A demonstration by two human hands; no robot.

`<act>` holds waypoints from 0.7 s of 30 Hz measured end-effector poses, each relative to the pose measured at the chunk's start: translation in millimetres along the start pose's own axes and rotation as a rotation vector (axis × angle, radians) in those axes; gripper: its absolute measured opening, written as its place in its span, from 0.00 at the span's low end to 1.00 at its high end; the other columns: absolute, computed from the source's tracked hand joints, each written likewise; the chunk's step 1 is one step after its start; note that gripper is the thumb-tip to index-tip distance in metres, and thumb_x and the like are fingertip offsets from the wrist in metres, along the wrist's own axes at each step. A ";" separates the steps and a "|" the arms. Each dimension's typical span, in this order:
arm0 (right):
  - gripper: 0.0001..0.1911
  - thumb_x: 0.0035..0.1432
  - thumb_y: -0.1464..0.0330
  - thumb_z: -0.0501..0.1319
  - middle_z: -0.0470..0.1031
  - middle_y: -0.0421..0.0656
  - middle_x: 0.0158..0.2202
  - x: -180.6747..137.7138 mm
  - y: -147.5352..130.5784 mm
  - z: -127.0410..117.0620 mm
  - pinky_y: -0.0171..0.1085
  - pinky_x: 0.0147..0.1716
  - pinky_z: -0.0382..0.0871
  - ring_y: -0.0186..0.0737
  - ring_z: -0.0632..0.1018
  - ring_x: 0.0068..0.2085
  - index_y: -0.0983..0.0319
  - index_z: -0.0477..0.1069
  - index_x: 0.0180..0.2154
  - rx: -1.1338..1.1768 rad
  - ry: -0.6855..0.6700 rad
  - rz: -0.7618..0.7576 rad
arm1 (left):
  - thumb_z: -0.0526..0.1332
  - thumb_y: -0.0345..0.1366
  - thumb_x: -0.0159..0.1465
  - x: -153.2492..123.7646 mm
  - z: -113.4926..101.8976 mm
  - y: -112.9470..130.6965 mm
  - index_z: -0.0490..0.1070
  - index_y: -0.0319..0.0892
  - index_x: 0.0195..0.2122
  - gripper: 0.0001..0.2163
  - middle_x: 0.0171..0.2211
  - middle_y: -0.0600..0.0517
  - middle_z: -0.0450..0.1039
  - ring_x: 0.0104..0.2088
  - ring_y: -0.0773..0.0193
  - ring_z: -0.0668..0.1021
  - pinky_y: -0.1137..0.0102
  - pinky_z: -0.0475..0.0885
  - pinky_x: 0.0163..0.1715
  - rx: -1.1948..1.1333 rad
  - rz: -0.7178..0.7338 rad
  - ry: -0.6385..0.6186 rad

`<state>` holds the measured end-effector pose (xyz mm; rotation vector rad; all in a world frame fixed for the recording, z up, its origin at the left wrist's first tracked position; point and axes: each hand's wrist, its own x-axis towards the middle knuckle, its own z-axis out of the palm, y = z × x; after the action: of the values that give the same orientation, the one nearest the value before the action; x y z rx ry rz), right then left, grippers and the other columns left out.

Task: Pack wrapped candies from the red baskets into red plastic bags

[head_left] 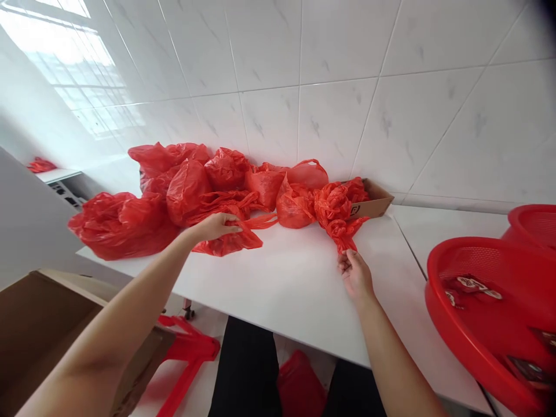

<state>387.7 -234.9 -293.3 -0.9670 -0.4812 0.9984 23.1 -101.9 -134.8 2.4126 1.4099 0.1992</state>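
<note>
My right hand (357, 273) is closed on the lower end of a crumpled red plastic bag (336, 211), which stretches from the small cardboard box down to my fingers. My left hand (219, 226) reaches over a flatter red plastic bag (228, 243) on the white table. Its thumb and fingers are extended with a gap between them, close to that bag's handle loop (260, 221); whether they touch it is hard to see. Just behind, between my hands, stands a filled red bag (295, 205) with its handles up.
Several full red bags (125, 226) line the wall side of the white table (286, 272). A small cardboard box (376, 200) stands at the back. Red baskets (473, 246), one with small packets, are at right. A large carton (47, 324) and red stool (191, 347) are lower left.
</note>
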 end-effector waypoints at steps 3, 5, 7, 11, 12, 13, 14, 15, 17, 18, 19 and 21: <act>0.19 0.45 0.54 0.70 0.72 0.38 0.24 -0.7 -0.5 0.0 0.30 0.23 0.62 0.29 0.67 0.24 0.60 0.68 0.29 -0.053 -0.013 -0.025 | 0.64 0.50 0.54 12.7 -14.9 -25.9 0.78 0.46 0.35 0.15 0.34 0.49 0.78 0.38 0.51 0.77 0.56 0.69 0.45 0.097 -0.081 0.069; 0.20 0.45 0.53 0.69 0.71 0.38 0.24 -0.8 -0.4 -0.2 0.31 0.23 0.62 0.30 0.67 0.24 0.60 0.67 0.29 -0.100 -0.016 -0.049 | 0.66 0.48 0.54 17.5 -14.5 -33.6 0.79 0.47 0.39 0.15 0.42 0.46 0.77 0.48 0.43 0.74 0.43 0.60 0.53 0.161 -0.117 0.191; 0.21 0.46 0.51 0.68 0.71 0.38 0.25 -1.2 0.7 0.0 0.33 0.24 0.62 0.31 0.67 0.24 0.60 0.66 0.30 -0.162 -0.014 -0.077 | 0.61 0.45 0.60 17.1 -2.8 -31.4 0.77 0.47 0.46 0.16 0.51 0.42 0.73 0.55 0.38 0.68 0.35 0.48 0.55 0.197 -0.123 0.329; 0.21 0.51 0.49 0.62 0.70 0.39 0.25 -1.8 2.3 1.6 0.35 0.26 0.62 0.33 0.67 0.25 0.60 0.66 0.31 -0.341 0.065 -0.180 | 0.54 0.40 0.67 1.2 60.9 3.4 0.77 0.46 0.46 0.14 0.52 0.43 0.72 0.54 0.44 0.69 0.38 0.48 0.59 0.167 0.001 0.420; 0.21 0.53 0.48 0.60 0.70 0.39 0.26 -0.7 1.5 2.1 0.35 0.27 0.63 0.34 0.68 0.26 0.60 0.66 0.32 -0.396 0.116 -0.224 | 0.55 0.40 0.67 -4.6 83.3 16.9 0.78 0.49 0.44 0.12 0.51 0.45 0.73 0.53 0.47 0.71 0.42 0.51 0.60 0.149 0.068 0.388; 0.20 0.55 0.49 0.58 0.70 0.40 0.29 1.1 0.0 2.4 0.36 0.29 0.63 0.35 0.69 0.28 0.60 0.66 0.35 -0.456 0.176 -0.272 | 0.58 0.40 0.66 -10.4 106.7 31.2 0.78 0.52 0.43 0.10 0.51 0.48 0.73 0.52 0.49 0.72 0.44 0.53 0.61 0.129 0.137 0.350; 0.20 0.57 0.49 0.56 0.72 0.42 0.33 3.7 -2.1 2.5 0.37 0.32 0.64 0.36 0.70 0.31 0.60 0.66 0.38 -0.520 0.236 -0.319 | 0.60 0.39 0.65 -15.5 129.7 45.8 0.77 0.54 0.44 0.09 0.51 0.50 0.73 0.53 0.51 0.72 0.44 0.53 0.61 0.107 0.199 0.315; 0.21 0.58 0.50 0.56 0.73 0.44 0.38 6.7 -4.5 2.4 0.37 0.34 0.64 0.38 0.71 0.34 0.60 0.66 0.41 -0.589 0.287 -0.357 | 0.61 0.38 0.64 -19.3 151.1 60.1 0.76 0.55 0.45 0.10 0.52 0.51 0.73 0.53 0.52 0.72 0.42 0.53 0.61 0.083 0.253 0.286; 0.23 0.56 0.53 0.59 0.72 0.48 0.47 12.8 -8.9 1.9 0.39 0.38 0.63 0.40 0.72 0.39 0.61 0.67 0.47 -0.738 0.321 -0.390 | 0.62 0.36 0.63 -21.1 185.5 86.8 0.74 0.56 0.48 0.13 0.54 0.51 0.71 0.55 0.53 0.72 0.42 0.56 0.61 0.034 0.332 0.254; 0.23 0.53 0.55 0.62 0.72 0.49 0.48 15.0 -10.3 1.6 0.39 0.39 0.63 0.42 0.72 0.39 0.60 0.68 0.47 -0.815 0.299 -0.385 | 0.61 0.35 0.63 -18.6 197.5 98.9 0.72 0.55 0.50 0.14 0.56 0.50 0.70 0.56 0.53 0.71 0.42 0.56 0.60 0.010 0.358 0.255; 0.21 0.51 0.57 0.64 0.74 0.48 0.47 16.1 -11.0 1.5 0.39 0.38 0.63 0.42 0.73 0.39 0.60 0.71 0.46 -0.888 0.258 -0.371 | 0.61 0.34 0.63 -13.7 206.0 110.2 0.71 0.55 0.52 0.16 0.57 0.49 0.68 0.57 0.52 0.70 0.42 0.57 0.60 -0.015 0.375 0.263; 0.14 0.49 0.60 0.66 0.77 0.44 0.38 14.4 -10.1 1.9 0.38 0.36 0.62 0.43 0.74 0.36 0.58 0.74 0.38 -1.015 0.144 -0.332 | 0.60 0.33 0.63 1.1 214.8 130.7 0.68 0.53 0.56 0.19 0.61 0.47 0.64 0.60 0.50 0.67 0.42 0.58 0.60 -0.064 0.391 0.298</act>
<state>398.3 -223.5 -284.8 -1.7660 -1.0293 0.3309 192.2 -206.7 -288.6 2.6627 1.0007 0.7131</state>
